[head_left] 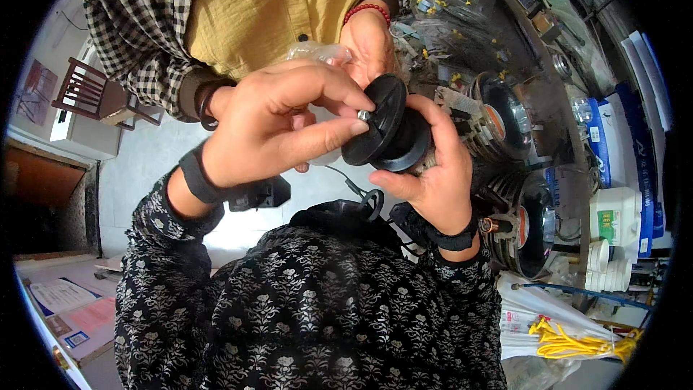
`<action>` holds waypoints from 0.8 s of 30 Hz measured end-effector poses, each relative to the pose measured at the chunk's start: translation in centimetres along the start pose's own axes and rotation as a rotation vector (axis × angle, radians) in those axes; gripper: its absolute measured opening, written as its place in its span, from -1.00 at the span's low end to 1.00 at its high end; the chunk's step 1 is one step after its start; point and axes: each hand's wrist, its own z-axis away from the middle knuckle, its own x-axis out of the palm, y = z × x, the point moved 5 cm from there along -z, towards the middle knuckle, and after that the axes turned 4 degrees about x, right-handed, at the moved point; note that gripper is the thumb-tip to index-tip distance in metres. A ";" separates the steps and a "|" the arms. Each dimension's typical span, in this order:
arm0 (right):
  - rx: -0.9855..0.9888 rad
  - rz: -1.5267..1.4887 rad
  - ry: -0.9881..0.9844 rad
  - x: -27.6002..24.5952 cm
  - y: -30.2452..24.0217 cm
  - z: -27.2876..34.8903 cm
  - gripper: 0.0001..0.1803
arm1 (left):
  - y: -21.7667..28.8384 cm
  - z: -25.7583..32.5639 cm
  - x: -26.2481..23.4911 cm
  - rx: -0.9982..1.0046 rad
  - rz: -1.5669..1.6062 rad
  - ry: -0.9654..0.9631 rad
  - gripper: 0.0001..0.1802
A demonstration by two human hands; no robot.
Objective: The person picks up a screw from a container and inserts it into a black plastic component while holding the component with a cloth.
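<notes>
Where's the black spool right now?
In the head view, the black spool sits slightly above and right of centre, held by the right hand, with the left hand pinching a small silvery metal piece at its face.

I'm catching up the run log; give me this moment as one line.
left hand: pinching metal piece at spool's face | right hand: holding spool | beyond: co-worker's hand, clear plastic

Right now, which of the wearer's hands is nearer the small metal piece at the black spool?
Left. The left hand has the small metal piece between thumb and finger; the right hand holds the black spool farther right, clear of it.
</notes>
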 end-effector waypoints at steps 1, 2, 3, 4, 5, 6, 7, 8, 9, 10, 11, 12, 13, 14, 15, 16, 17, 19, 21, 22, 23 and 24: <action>-0.007 -0.083 -0.004 -0.2 0.1 0.3 -0.22 | 0.3 0.2 0.5 0.020 0.117 0.049 -0.83; -0.008 -0.161 -0.005 -0.4 0.4 0.8 -0.22 | 0.3 0.4 1.4 0.042 0.241 0.094 -0.83; -0.010 -0.239 -0.005 -0.6 0.7 1.3 -0.22 | 0.2 0.7 2.2 0.065 0.365 0.138 -0.83; -0.003 -0.284 -0.020 -0.8 0.7 1.7 -0.20 | -0.4 1.2 3.3 -0.039 0.557 0.166 -0.82; 0.004 -0.317 -0.010 -1.1 0.8 2.2 -0.20 | -0.6 1.3 4.2 -0.084 0.627 0.164 -0.81; 0.011 -0.350 0.000 -1.5 0.9 2.6 -0.20 | -0.8 1.3 5.1 -0.130 0.697 0.162 -0.81; 0.017 -0.383 0.010 -1.9 0.9 3.0 -0.19 | -0.9 1.3 5.7 -0.176 0.766 0.160 -0.80; 0.034 -0.327 0.004 -2.4 0.9 3.4 -0.18 | -1.0 1.5 6.1 -0.227 0.794 0.115 -0.78; 0.029 -0.310 0.009 -2.9 0.8 3.7 -0.17 | -0.9 1.5 6.5 -0.175 0.794 0.136 -0.78; 0.025 -0.294 0.014 -3.2 0.7 3.9 -0.17 | -0.8 1.3 7.0 -0.122 0.793 0.158 -0.77; 0.024 -0.275 0.018 -3.5 0.6 4.2 -0.17 | -0.6 1.3 7.4 -0.071 0.796 0.179 -0.77; 0.072 -0.352 0.031 -3.5 0.4 4.4 -0.16 | -0.5 1.4 7.6 -0.106 0.838 0.165 -0.76; 0.062 -0.304 0.033 -3.8 0.1 4.5 -0.16 | -0.5 1.5 7.9 -0.137 0.879 0.160 -0.76; 0.049 -0.256 0.034 -4.1 -0.1 4.6 -0.16 | -0.5 1.6 8.1 -0.167 0.919 0.155 -0.76; 0.036 -0.209 0.035 -4.3 -0.3 4.7 -0.16 | -0.5 1.7 8.3 -0.197 0.959 0.151 -0.75; 0.024 -0.162 0.045 -4.5 -0.6 4.8 -0.15 | -0.5 1.7 8.5 -0.190 0.943 0.152 -0.76; 0.010 -0.119 0.044 -4.7 -0.9 4.9 -0.14 | -0.4 1.8 8.5 -0.183 0.928 0.155 -0.77; -0.019 -0.035 0.042 -5.0 -1.6 5.1 -0.13 | -0.2 1.9 8.6 -0.167 0.898 0.160 -0.78; -0.074 0.061 0.033 -5.3 -2.4 5.0 -0.12 | 0.2 1.9 8.4 -0.143 0.817 0.194 -0.80; -0.102 0.108 0.028 -5.4 -2.7 5.0 -0.12 | 0.4 1.9 8.3 -0.119 0.793 0.198 -0.80; -0.111 0.145 0.035 -5.5 -2.9 5.1 -0.12 | 0.5 1.9 8.3 -0.096 0.766 0.204 -0.80; -0.119 0.182 0.041 -5.5 -3.2 5.1 -0.12 | 0.4 1.9 8.3 -0.068 0.777 0.217 -0.80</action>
